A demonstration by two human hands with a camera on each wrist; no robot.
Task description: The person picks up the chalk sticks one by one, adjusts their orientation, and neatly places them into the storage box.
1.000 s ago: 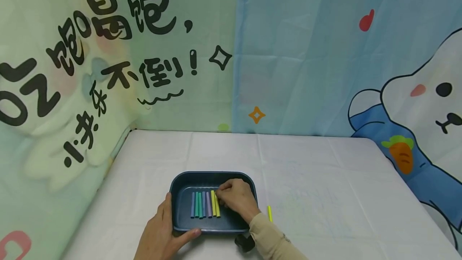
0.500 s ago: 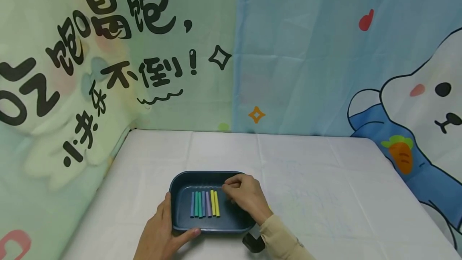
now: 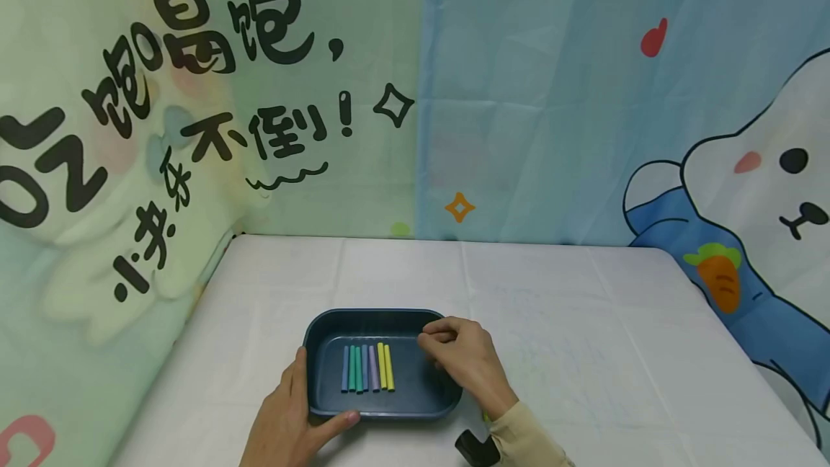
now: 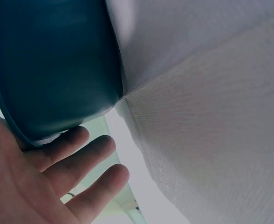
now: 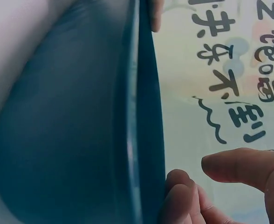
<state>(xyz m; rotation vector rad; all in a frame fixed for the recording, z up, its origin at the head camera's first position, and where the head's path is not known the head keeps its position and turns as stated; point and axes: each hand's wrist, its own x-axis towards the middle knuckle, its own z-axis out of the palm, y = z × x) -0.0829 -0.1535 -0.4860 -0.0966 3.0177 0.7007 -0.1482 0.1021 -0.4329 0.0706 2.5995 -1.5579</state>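
Note:
A dark blue tray (image 3: 382, 316) stands on the table with a row of thin, chalk-like sticks (image 3: 366, 368) in blue, green, purple and yellow. My left hand (image 3: 282, 413) rests against its left side, thumb along the front rim. In the left wrist view that hand's fingers (image 4: 97, 193) are spread and nearly straight beside the tray wall (image 4: 58, 60). Over the tray's right rim hovers my right hand (image 3: 470, 359), fingers loosely bent. The right wrist view shows the thumb (image 5: 235, 165) apart from the fingers (image 5: 179, 200), with nothing visible between them.
A yellow stick (image 3: 485, 416) lies on the white tablecloth (image 3: 583, 352), mostly hidden by my right sleeve (image 3: 528, 438). A black device (image 3: 478, 448) sits at that wrist. Printed curtains (image 3: 519, 128) stand behind and left of the table.
My right hand has moved right, away from the yellow sticks to the tray's right rim. The loose yellow stick is now mostly covered by the arm. My left hand and the tray have stayed put.

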